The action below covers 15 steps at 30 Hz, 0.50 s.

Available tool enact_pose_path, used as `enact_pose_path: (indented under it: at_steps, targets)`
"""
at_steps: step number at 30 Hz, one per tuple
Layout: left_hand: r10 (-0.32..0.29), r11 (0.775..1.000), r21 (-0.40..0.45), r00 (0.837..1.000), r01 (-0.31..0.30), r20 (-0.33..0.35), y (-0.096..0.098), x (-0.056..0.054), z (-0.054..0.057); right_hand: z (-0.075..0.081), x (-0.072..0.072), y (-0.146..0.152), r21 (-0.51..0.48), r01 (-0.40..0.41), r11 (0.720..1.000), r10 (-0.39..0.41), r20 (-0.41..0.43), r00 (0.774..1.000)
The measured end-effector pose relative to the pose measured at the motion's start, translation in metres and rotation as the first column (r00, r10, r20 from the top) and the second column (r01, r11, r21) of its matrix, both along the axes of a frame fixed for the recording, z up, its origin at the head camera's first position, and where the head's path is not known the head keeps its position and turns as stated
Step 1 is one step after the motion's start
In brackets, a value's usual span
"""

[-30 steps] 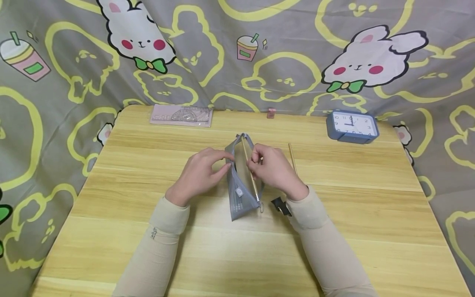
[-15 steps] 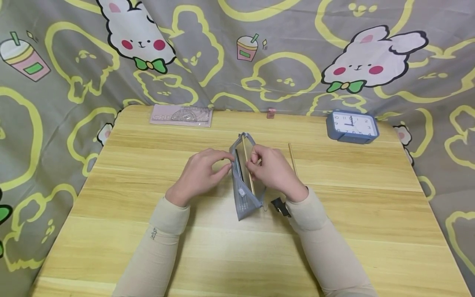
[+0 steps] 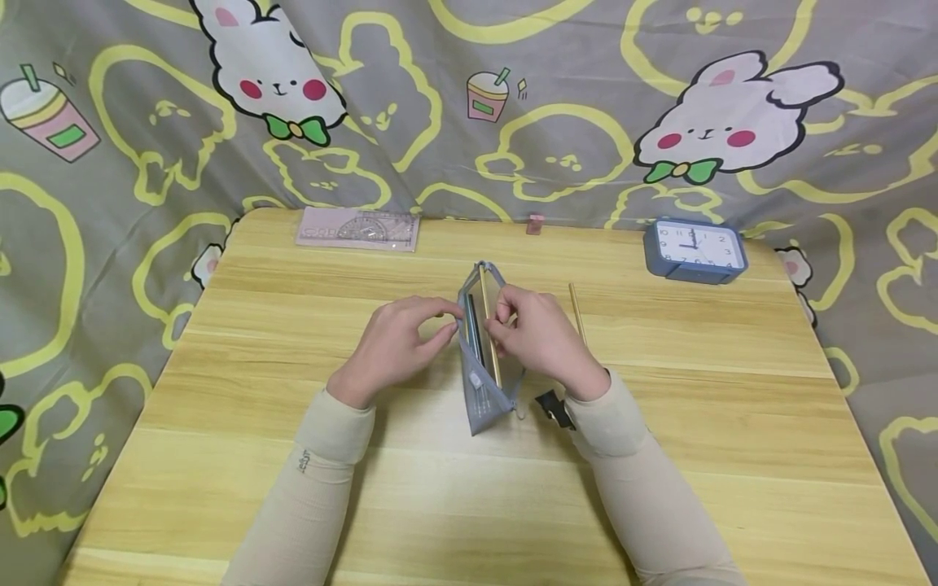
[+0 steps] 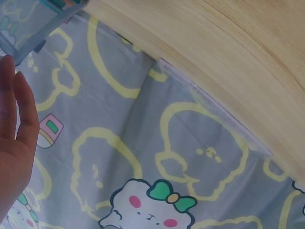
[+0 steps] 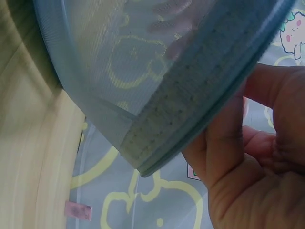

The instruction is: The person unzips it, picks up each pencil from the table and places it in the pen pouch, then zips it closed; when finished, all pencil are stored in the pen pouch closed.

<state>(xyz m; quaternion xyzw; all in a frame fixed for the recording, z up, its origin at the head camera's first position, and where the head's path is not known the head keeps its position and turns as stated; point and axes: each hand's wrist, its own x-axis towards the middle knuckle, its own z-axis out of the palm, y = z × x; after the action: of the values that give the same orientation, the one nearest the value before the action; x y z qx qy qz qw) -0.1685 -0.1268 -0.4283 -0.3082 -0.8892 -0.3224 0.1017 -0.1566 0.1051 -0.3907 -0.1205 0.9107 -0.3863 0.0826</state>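
Observation:
A grey-blue mesh zip pouch (image 3: 484, 399) stands on the table with its mouth spread. My left hand (image 3: 399, 338) pinches the left rim between thumb and fingertips, and my right hand (image 3: 542, 330) pinches the opposite rim. Dark pen-like sticks (image 3: 475, 334) show inside along the left wall. A thin gold strip (image 3: 495, 362) runs lengthwise in the opening beside the right fingertips. In the left wrist view the left hand (image 4: 19, 124) reaches the pouch's corner (image 4: 47, 31). Close up in the right wrist view, the zip edge (image 5: 190, 129) lies between the right hand's (image 5: 257, 157) thumb and fingers.
A gold-coloured stick (image 3: 578, 313) lies past the right hand, and a small black object (image 3: 554, 408) sits by the right cuff. Along the back edge are a clear-sleeved ruler set (image 3: 357, 229), a pink block (image 3: 536, 225) and a blue clock (image 3: 696, 251). Behind hangs a printed curtain (image 3: 410, 146).
The pouch's lower end has swung slightly right and its mouth has opened wider, bringing the dark sticks inside into view. Both hands have stayed almost where they were.

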Motion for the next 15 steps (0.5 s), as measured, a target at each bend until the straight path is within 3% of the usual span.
enact_pose_path:
  at_steps: [9,15]
  targets:
    - [-0.001,1.0,-0.003,1.0,0.001,-0.003,0.0,0.0,0.001,0.002,-0.002,0.008,-0.045,0.015,0.999,-0.016,-0.013,1.0]
    - [-0.005,1.0,-0.01,1.0,0.005,-0.004,0.0,0.0,0.0,0.007,-0.005,0.021,-0.073,0.024,0.997,-0.021,0.03,0.999]
